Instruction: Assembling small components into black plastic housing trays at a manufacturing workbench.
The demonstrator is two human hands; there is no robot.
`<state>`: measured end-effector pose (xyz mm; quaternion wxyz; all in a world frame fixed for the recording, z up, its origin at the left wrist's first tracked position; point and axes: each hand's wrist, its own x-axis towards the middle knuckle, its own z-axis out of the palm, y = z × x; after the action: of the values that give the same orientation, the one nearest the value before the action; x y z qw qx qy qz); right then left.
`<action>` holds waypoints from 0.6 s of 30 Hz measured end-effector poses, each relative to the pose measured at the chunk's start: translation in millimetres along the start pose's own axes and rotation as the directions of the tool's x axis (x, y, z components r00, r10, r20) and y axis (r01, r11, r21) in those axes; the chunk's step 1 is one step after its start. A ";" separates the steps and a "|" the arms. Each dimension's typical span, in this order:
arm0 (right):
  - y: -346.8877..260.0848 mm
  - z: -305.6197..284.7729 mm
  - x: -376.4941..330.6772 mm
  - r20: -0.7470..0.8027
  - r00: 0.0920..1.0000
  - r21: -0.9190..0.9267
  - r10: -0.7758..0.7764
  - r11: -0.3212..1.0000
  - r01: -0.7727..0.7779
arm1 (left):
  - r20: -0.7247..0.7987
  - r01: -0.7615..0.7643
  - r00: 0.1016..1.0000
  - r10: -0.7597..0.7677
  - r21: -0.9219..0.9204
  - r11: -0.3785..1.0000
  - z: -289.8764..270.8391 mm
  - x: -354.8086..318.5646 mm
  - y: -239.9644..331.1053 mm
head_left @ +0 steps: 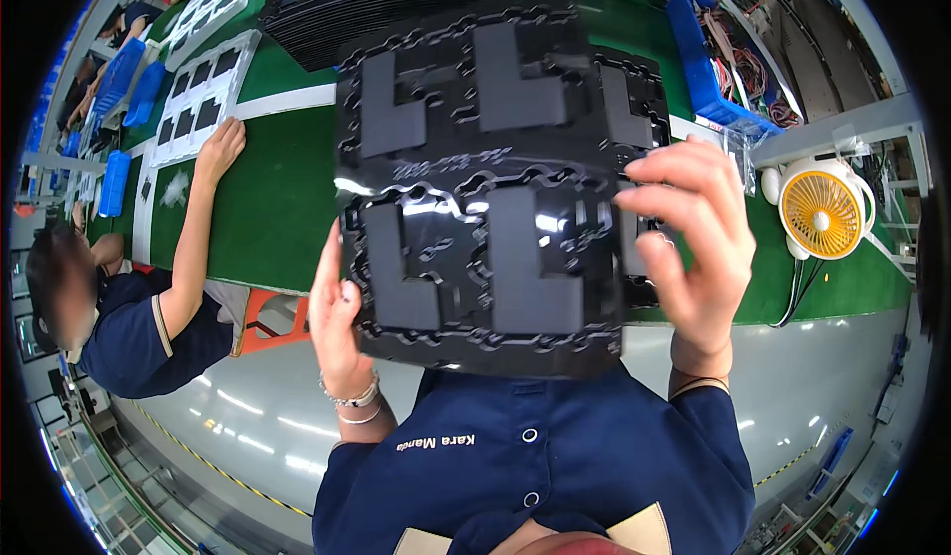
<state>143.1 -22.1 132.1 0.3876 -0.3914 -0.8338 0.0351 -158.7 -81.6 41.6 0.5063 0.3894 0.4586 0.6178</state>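
Observation:
A glossy black plastic tray with L-shaped grey areas is raised in front of my chest, above the near edge of the green table. My left hand grips its left edge, thumb on the front and the other fingers partly hidden. At the right edge is my right hand, its fingers apart and curved, fingertips close to the rim; whether they touch it I cannot tell. Behind the raised tray, another black tray with similar L-shapes lies partly covered on the table.
A tall stack of black trays stands at the far side. To the right are a blue bin of cables and a yellow-and-white fan. At left, a co-worker reaches toward a white tray holding dark pieces.

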 end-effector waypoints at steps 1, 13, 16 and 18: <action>6.3 1.4 4.7 -0.009 1.000 0.020 0.013 1.000 -0.012 | -0.014 -0.012 1.000 0.013 0.040 0.999 -7.6 -2.2 3.2; 109.9 94.5 59.3 0.193 0.974 -0.233 0.118 0.970 -0.072 | -0.043 0.127 0.991 -0.123 0.099 0.987 -159.8 18.1 -9.5; 115.8 107.0 70.4 0.245 0.963 -0.309 0.115 0.951 -0.035 | -0.029 0.110 0.994 -0.106 0.221 0.969 -160.3 41.5 -12.4; 116.3 112.1 70.7 0.254 0.952 -0.274 0.173 0.956 -0.101 | -0.005 0.137 0.990 -0.143 0.336 0.932 -146.9 56.2 -7.2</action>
<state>112.5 133.8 55.7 0.2103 -0.4873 -0.8475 0.0073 -306.0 -51.2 -5.0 0.4798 0.4422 0.5785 0.4894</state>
